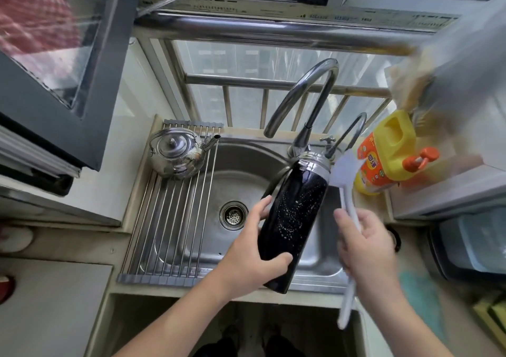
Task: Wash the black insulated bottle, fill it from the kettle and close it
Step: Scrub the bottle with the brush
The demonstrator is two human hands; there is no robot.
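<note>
Head view: the black bottle (295,214) is held tilted over the sink (219,176), its silver neck turned away toward the base of the tap (301,94), and its side is flecked with white suds. It is gripped near its base by the left hand (252,250), whose fingers (262,206) and thumb are curled around it. A white brush (346,166) is gripped by its handle in the fingers of the right hand (364,241), its pale head lying just beside the bottle's neck. The steel kettle (178,154) is seen standing on the rack (169,219) laid across the sink's left part. A yellow detergent jug (388,154) is placed on the surface at the right.
</note>
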